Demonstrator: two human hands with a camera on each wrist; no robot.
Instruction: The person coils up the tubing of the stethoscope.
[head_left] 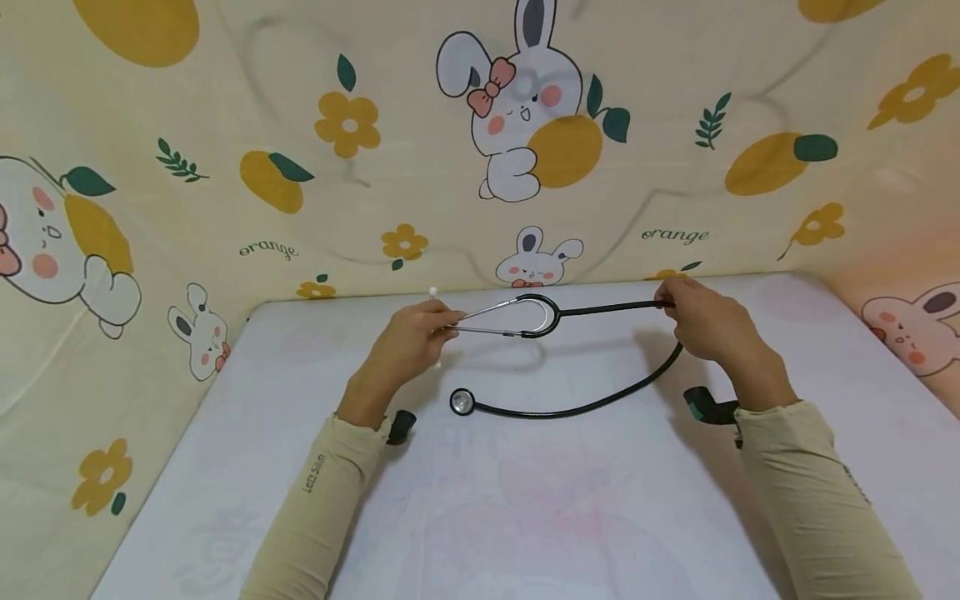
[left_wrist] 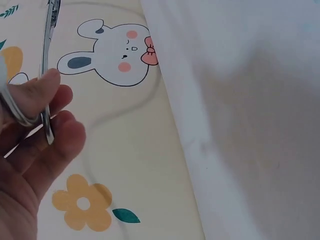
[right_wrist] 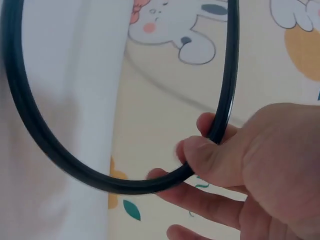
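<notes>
A stethoscope (head_left: 517,414) with black tubing and metal ear tubes is stretched between my two hands. My left hand (head_left: 411,340) pinches the metal ear tubes near the earpieces; in the left wrist view, thumb and fingers close on a metal tube (left_wrist: 46,65). My right hand (head_left: 708,321) pinches the black tubing (right_wrist: 122,186) where it bends, between thumb and fingers. From there the tubing curves back leftward to the round chest piece (head_left: 462,402), which lies nearer to me than the ear tubes. One white ear tip (head_left: 433,292) shows above my left hand.
Below is a white-covered table (head_left: 525,517). A cream cloth (head_left: 420,108) printed with rabbits, flowers and oranges rises behind it and along the sides. A dark wrist mount (head_left: 401,427) shows by the left sleeve, another (head_left: 708,407) by the right.
</notes>
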